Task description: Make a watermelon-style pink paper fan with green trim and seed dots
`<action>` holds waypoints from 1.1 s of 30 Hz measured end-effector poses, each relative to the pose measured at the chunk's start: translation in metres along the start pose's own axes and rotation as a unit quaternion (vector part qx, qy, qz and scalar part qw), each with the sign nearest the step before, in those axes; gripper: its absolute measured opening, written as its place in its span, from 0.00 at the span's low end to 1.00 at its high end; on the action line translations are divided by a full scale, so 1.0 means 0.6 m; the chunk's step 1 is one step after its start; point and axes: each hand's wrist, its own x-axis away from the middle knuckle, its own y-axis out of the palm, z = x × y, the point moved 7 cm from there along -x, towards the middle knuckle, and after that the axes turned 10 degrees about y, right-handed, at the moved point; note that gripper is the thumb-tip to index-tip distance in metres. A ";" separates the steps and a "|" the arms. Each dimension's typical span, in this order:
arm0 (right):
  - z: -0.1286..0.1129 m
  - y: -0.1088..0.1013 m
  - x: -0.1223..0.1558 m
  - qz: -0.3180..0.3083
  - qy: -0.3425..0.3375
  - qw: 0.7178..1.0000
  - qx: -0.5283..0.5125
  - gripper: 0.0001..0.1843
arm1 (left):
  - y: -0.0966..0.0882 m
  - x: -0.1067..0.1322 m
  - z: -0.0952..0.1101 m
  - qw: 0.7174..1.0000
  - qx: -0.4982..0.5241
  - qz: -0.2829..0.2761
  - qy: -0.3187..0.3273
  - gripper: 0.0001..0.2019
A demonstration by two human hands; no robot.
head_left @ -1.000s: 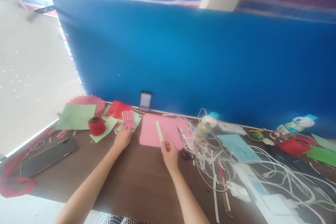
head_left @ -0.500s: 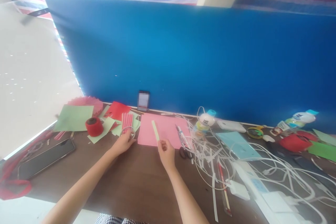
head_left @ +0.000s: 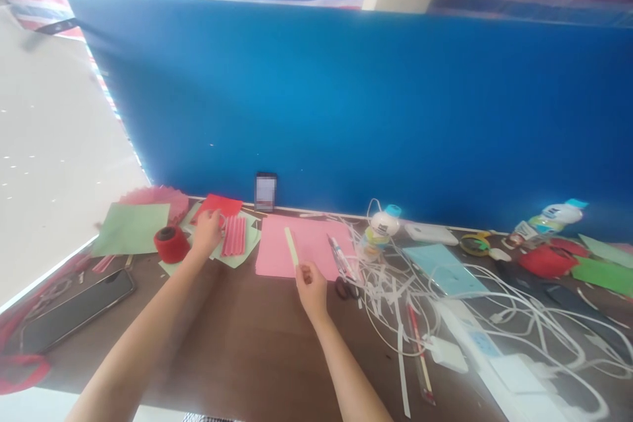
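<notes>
Along the left edge of the desk (head_left: 237,343) you have a dark phone (head_left: 79,310) lying aslant, with a green sheet (head_left: 132,231) and a pink rosette (head_left: 153,195) toward the far left corner and a red roll (head_left: 171,245) just to their right. Next comes your left hand (head_left: 206,234), toward the far edge, its fingertips drawn together on what looks like a pale ring (head_left: 223,219) (only part of it shows, so its exact nature is unclear). Touching or just beside that hand, you cannot tell which, a pleated pink piece (head_left: 234,236) lies over green paper, its folds running roughly from the near edge to the far edge. Farther right, a flat pink sheet (head_left: 271,254) sits near the middle of the desk's far edge. Over it, your right hand (head_left: 311,287) pinches the near end of a pale green strip (head_left: 291,245) between thumb and finger. The strip's long axis runs from that pinch toward the far edge, leaning left; its free end points away from you. The left hand is well apart, off to the strip's left, so the right is the nearer one. Right of the strip, pens (head_left: 341,257) lie on the sheet's right side, with scissors (head_left: 345,288) near its near right corner.
</notes>
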 end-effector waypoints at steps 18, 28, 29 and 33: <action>-0.002 0.004 0.001 0.011 -0.028 0.999 0.037 0.12 | 0.072 0.043 0.089 0.942 0.293 -0.009 -0.161 0.20; -0.029 -0.012 0.013 0.061 -0.126 0.988 0.064 0.14 | 0.147 0.103 0.218 0.676 0.709 0.005 -0.202 0.13; -0.031 -0.014 0.013 0.069 -0.131 0.987 0.066 0.14 | 0.148 0.102 0.219 0.660 0.724 0.012 -0.199 0.14; -0.048 -0.021 0.014 0.097 -0.163 0.978 0.082 0.12 | 0.145 0.104 0.236 0.618 0.767 0.000 -0.173 0.14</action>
